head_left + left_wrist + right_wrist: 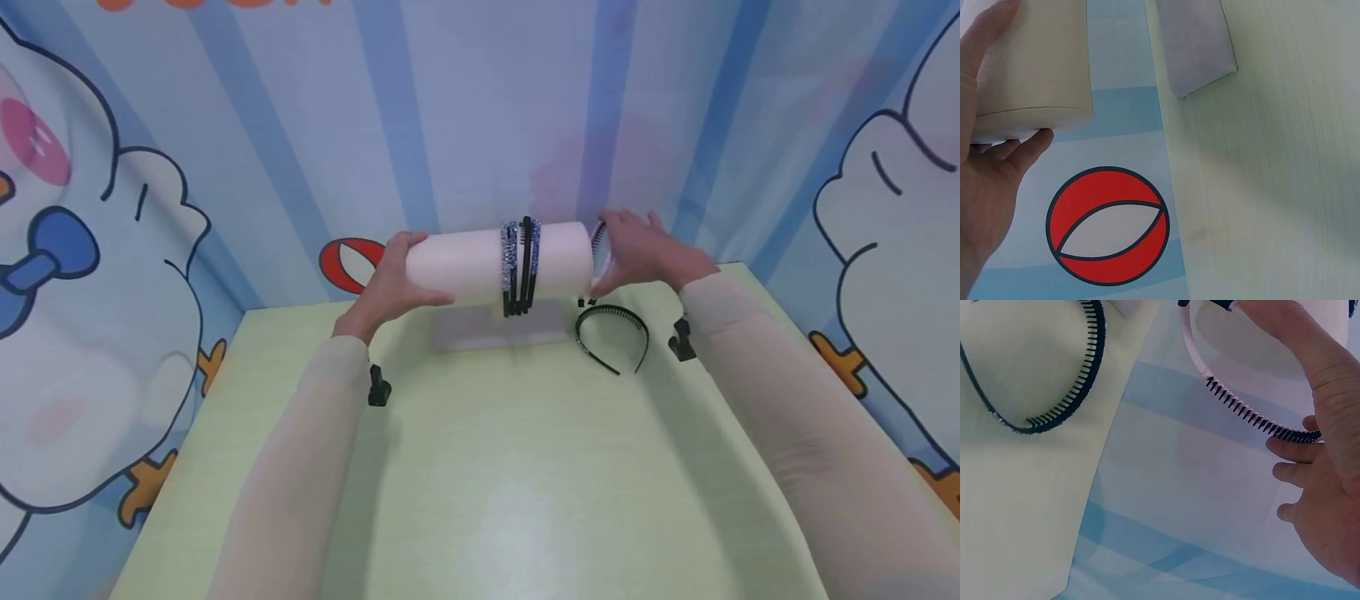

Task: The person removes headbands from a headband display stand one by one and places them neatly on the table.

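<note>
A white cylindrical headband stand (457,262) lies horizontally above its flat base (472,331). Several black and glittery headbands (527,267) circle its middle, side by side. My left hand (395,279) grips the stand's left end, thumb in front; in the left wrist view, fingertips (1038,147) touch the end face. At the right end, my right hand (641,250) holds another headband between thumb and fingers. The right wrist view shows this toothed headband (1244,411) curving from the fingers, with a pinkish stretch near one end. Part of it is hidden behind the hand.
A black toothed headband (611,308) lies on the pale green table (510,450), right of the base. Behind the table hangs a striped blue backdrop (487,108) with cartoon figures. A dark wrist mount (378,387) sits at the left cuff, another (681,340) at the right.
</note>
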Motion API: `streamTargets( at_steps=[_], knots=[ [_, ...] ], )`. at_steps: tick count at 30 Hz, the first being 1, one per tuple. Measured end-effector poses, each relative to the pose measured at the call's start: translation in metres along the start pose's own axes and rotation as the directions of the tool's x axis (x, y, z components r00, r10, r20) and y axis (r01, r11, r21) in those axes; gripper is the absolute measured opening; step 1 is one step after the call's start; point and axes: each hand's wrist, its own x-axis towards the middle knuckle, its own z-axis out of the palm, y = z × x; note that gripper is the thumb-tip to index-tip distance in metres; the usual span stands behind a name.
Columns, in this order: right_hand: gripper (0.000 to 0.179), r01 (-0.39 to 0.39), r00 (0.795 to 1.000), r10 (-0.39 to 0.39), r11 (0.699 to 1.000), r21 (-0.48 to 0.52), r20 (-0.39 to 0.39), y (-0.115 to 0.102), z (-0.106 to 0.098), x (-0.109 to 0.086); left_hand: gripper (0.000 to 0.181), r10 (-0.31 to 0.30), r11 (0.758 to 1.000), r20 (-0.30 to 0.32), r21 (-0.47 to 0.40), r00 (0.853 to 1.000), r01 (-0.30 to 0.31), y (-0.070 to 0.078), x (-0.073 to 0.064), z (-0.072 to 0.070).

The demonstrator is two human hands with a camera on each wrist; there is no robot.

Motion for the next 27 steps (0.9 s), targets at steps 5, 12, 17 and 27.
streamTargets(
  at_steps=[5, 12, 17, 27],
  knots=[
    [0.126, -0.029, 1.000, 0.029, 0.999, 0.026, 0.011, 0.013, 0.000, -0.009, 0.103, 0.005, 1.000, -0.005, 0.002, 1.000, -0.005, 0.000, 0.001, -0.001],
    [0.128, -0.057, 0.998, 0.057, 0.998, 0.019, 0.010, 0.030, 0.002, -0.021, 0.103, 0.008, 1.000, -0.011, -0.001, 1.000, -0.008, 0.001, 0.001, -0.001],
    [0.129, -0.072, 0.997, 0.072, 0.996, 0.042, 0.004, 0.043, 0.007, -0.031, 0.103, 0.016, 1.000, -0.008, -0.004, 1.000, -0.016, 0.001, 0.001, -0.002],
    [0.131, -0.141, 0.990, 0.138, 0.986, 0.092, 0.039, 0.070, 0.018, -0.055, 0.104, 0.011, 1.000, -0.009, -0.002, 1.000, -0.011, 0.000, 0.001, -0.002]
  ],
)
